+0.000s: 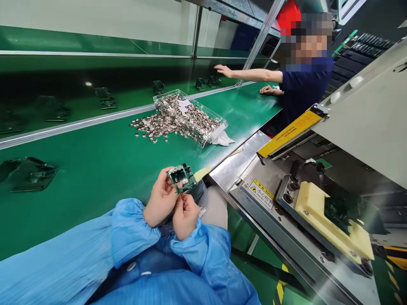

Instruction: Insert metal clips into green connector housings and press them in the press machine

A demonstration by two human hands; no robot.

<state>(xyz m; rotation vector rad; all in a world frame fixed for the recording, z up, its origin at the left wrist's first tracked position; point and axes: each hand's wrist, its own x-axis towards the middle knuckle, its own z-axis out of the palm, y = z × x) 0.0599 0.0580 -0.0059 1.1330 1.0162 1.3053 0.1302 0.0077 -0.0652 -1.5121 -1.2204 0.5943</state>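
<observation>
My left hand point(160, 199) is closed on the left edge of a green circuit board point(190, 180) with a square opening in its middle. The board is tilted up above my lap, just over the bench edge. Fingers of my right hand point(185, 217) are pinched together at the board's lower edge; whatever is between them is hidden. Beyond the board, a clear plastic box point(219, 128) full of small shiny metal parts point(199, 118) rests on the bench. More loose metal parts point(155, 127) are heaped along the box's left side.
Dark green assemblies point(34, 173) lie at the left and on the conveyor point(127, 80) behind a metal rail. At right stands a machine point(273, 199) with a cream fixture point(318, 216) and a hand-injury warning label. A co-worker point(305, 80) reaches over the conveyor.
</observation>
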